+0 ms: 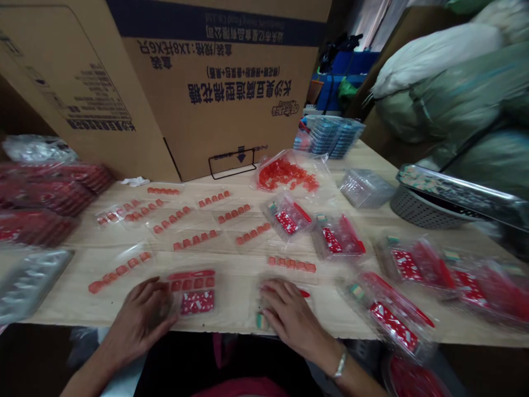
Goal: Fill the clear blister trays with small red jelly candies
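Flat red press-on nail pack (pixel 192 292)

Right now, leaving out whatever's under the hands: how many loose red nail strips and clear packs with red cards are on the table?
Loose red nail strips: 10
Clear packs with red cards: 5
Total: 15

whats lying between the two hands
In the head view, a clear plastic pack holding red press-on nails and a red patterned card lies beside the left hand, then a strip of wooden tabletop before the right hand.
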A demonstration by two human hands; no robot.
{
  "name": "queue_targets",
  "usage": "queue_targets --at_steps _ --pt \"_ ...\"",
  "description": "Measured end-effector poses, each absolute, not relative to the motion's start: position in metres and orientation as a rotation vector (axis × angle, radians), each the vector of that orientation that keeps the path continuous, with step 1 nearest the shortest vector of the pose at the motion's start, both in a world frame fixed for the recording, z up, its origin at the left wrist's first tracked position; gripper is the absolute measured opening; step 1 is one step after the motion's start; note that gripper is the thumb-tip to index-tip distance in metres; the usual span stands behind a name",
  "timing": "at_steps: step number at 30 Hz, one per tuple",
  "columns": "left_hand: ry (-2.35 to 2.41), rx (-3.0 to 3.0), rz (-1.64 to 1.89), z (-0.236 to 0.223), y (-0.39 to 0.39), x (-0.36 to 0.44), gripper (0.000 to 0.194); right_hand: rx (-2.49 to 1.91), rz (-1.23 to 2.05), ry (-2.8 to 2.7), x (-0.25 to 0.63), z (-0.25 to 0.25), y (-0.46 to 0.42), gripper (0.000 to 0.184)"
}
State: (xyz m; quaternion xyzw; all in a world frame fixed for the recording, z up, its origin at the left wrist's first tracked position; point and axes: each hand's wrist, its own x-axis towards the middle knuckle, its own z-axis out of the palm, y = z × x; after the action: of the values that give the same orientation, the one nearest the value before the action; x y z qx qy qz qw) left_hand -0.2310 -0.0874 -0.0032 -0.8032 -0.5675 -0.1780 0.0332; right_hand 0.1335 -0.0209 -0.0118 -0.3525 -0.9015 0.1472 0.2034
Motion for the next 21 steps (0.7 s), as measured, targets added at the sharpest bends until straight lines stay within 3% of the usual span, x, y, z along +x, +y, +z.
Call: queue_targets --at_steps 6,11,16,19,21 --pt "-1.885 -2.418 -0.531 0.014 -0.021 -0.155 0.019 -0.999 0.289 -2.554 0.087 0.006 0.033 0.011" --pt "-1.982 -2.561 -0.416 0.019 0.037 -0.087 0.015 -1.153 0.008 -2.818 0.082 0.012 0.100 0.018" --pt "-1.877 -2.811 -0.490 0.011 -0.002 -0.080 0.021 -1.057 0.019 -2.869 0.078 -0.002 0.109 0.023" --pt "-2.161 -2.684 -0.960 0.005 -0.024 -0.082 0.028 -0.984 0.010 -2.857 0.075 -0.001 0.100 0.024" --pt "-2.575 -2.173 -1.636 0.005 -0.020 -0.081 0.034 -0.893 -0.030 -2.834 0.072 0.003 0.093 0.021"
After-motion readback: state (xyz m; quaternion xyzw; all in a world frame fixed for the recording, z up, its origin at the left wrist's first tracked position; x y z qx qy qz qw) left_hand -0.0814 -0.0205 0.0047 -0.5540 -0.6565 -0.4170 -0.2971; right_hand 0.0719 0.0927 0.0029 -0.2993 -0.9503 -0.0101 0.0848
